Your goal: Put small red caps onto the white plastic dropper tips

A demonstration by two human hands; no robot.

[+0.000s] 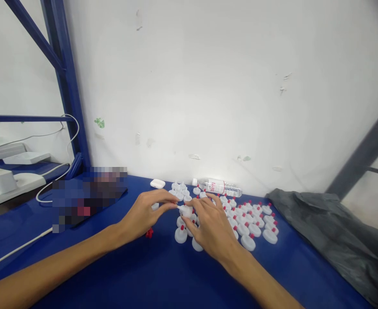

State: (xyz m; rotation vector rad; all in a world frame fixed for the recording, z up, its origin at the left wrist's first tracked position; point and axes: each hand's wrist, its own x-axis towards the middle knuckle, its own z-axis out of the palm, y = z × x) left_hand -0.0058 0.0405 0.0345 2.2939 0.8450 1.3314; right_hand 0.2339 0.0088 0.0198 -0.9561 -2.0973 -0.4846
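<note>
A white plastic nozzle cap point(186, 210), round at the base with a narrow spout, is held between my two hands just above the blue table. The thumb and fingers of my left hand point(153, 207) pinch the end of the spout, which they hide. From the other side, my right hand point(213, 223) grips the wide base, with its fingers curled over it. Several similar nozzle caps with red tips point(248, 242) stand around and to the right of my right hand. Bare-tipped white nozzle caps point(177, 187) cluster behind my fingers. Under my left wrist lies a small heap of red tips point(149, 232).
Against the wall lies a clear plastic bottle point(216, 186) on its side, with a white rounded case point(157, 183) farther left. Dark grey sheeting point(330, 231) covers the table's right side. A blurred dark item point(95, 197), a white cable point(18, 252) and a blue frame post point(68, 81) are at left.
</note>
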